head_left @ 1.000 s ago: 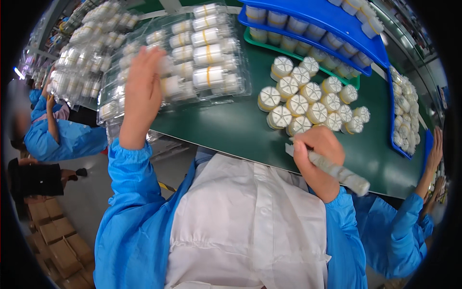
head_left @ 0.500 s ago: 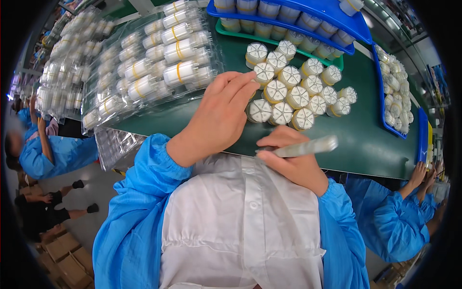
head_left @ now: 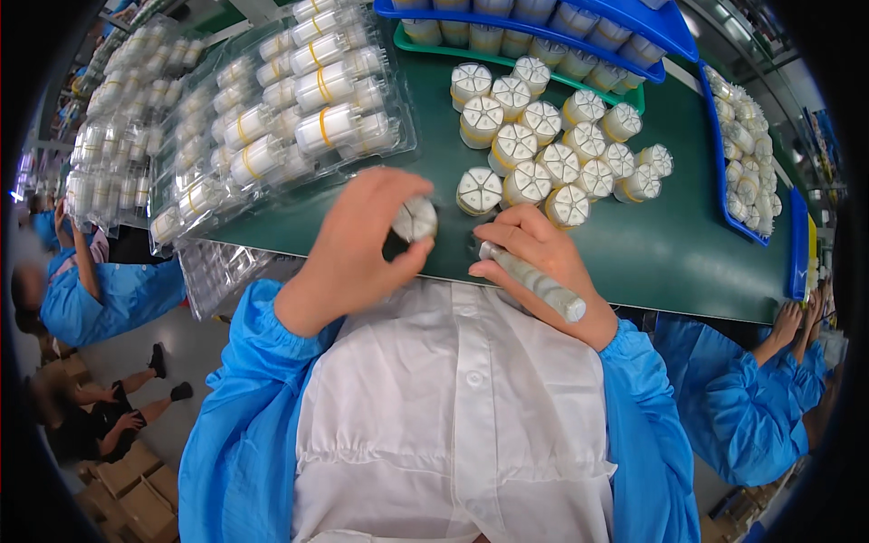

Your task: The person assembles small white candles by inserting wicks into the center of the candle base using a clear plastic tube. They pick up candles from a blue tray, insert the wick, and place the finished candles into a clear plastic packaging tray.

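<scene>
My left hand (head_left: 364, 249) is closed round a short white cylinder (head_left: 415, 218), its round end with spoke-like segments turned up. It is held near the table's front edge, to the left of the group of similar cylinders (head_left: 513, 145). In my right hand (head_left: 548, 258), between thumb and fingers, is a thick, whitish pen-shaped tool (head_left: 540, 285). Its blunt end slants down to the right; its tip is dark and blurred, toward the left hand. Several cylinders stand upright on the green table (head_left: 688, 244) beyond the right hand, yellow bands round some of them.
Clear plastic trays (head_left: 398, 149) of banded white cylinders lie at the left. Blue bins (head_left: 665, 68) and a green tray (head_left: 407, 41) of cylinders stand at the back. Another blue bin (head_left: 720, 195) holds white parts at the right. Co-workers in blue sleeves (head_left: 742, 407) sit on both sides.
My left hand has drawn back toward me and left, bringing one cylinder away from the group. The pen-shaped tool has swung so its blunt end points lower, toward me.
</scene>
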### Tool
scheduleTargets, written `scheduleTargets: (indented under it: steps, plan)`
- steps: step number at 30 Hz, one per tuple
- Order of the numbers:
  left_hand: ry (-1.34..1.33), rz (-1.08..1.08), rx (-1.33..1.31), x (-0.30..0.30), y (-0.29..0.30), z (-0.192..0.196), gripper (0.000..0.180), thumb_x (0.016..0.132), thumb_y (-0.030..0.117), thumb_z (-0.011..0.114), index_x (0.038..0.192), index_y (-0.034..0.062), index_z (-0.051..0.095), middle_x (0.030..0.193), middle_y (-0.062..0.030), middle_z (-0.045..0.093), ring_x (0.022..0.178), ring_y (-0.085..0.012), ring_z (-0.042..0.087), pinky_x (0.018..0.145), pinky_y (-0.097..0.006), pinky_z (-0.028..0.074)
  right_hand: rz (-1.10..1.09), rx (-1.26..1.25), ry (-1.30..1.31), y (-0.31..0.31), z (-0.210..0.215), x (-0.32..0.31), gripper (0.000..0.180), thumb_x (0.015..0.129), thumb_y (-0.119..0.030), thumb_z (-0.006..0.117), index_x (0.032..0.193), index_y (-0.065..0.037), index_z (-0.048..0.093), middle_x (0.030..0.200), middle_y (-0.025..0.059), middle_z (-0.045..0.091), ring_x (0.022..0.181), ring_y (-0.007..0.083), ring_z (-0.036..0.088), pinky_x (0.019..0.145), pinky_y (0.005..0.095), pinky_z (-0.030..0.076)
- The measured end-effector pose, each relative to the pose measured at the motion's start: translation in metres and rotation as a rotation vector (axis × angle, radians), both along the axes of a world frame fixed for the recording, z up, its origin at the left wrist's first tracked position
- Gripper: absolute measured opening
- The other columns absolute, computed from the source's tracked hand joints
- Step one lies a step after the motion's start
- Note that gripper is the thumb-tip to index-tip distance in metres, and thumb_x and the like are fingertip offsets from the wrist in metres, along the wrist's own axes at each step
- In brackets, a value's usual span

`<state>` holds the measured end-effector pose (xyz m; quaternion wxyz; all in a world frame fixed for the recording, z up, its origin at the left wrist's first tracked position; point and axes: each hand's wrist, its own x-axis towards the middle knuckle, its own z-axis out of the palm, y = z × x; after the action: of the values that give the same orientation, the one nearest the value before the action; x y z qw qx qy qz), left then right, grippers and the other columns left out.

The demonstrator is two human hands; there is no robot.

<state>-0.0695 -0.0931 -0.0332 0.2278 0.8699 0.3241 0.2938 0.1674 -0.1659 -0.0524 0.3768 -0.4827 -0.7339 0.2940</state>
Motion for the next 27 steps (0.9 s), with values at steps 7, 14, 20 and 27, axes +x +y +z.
scheduleTargets:
  steps: [7, 14, 20, 27]
  plan:
    - [-0.126, -0.133, -0.225, 0.016, -0.018, -0.024, 0.055, 0.073, 0.017, 0.087, 0.121, 0.0055, 0.062, 0.115, -0.0135, 0.065, 0.105, -0.0348, 0.06, 0.092, -0.044, 0.049, -0.051, 0.102, 0.035, -0.007, 0.0, 0.012, 0.022, 0.087, -0.008, 0.077, 0.105, 0.0, 0.068, 0.095, 0.0128, 0.063, 0.08, 0.0256, 0.064, 0.066, 0.0346, 0.051]
    - [-0.219, -0.219, -0.109, 0.03, -0.017, -0.043, 0.058, 0.07, 0.015, 0.089, 0.121, 0.0056, 0.064, 0.115, -0.011, 0.067, 0.103, -0.0313, 0.064, 0.086, -0.039, 0.052, -0.157, 0.151, 0.147, -0.006, 0.013, 0.011, 0.015, 0.088, -0.005, 0.074, 0.1, 0.001, 0.066, 0.086, 0.0116, 0.063, 0.072, 0.0226, 0.061, 0.062, 0.0335, 0.047]
    - [-0.217, -0.204, -0.117, 0.03, -0.019, -0.045, 0.059, 0.07, 0.014, 0.089, 0.122, 0.005, 0.064, 0.118, -0.0125, 0.066, 0.105, -0.0323, 0.064, 0.09, -0.041, 0.051, -0.133, 0.15, 0.099, -0.006, 0.011, 0.01, 0.015, 0.086, -0.007, 0.076, 0.095, 0.0, 0.067, 0.083, 0.0121, 0.063, 0.068, 0.023, 0.061, 0.058, 0.0342, 0.047]
    - [-0.238, -0.14, -0.046, 0.034, -0.022, -0.047, 0.059, 0.069, 0.02, 0.09, 0.12, 0.0052, 0.063, 0.107, -0.0128, 0.061, 0.094, -0.031, 0.061, 0.081, -0.04, 0.052, -0.108, 0.124, 0.013, -0.007, 0.017, 0.007, 0.016, 0.087, -0.009, 0.076, 0.096, 0.001, 0.067, 0.087, 0.0124, 0.063, 0.067, 0.0243, 0.061, 0.058, 0.0352, 0.049]
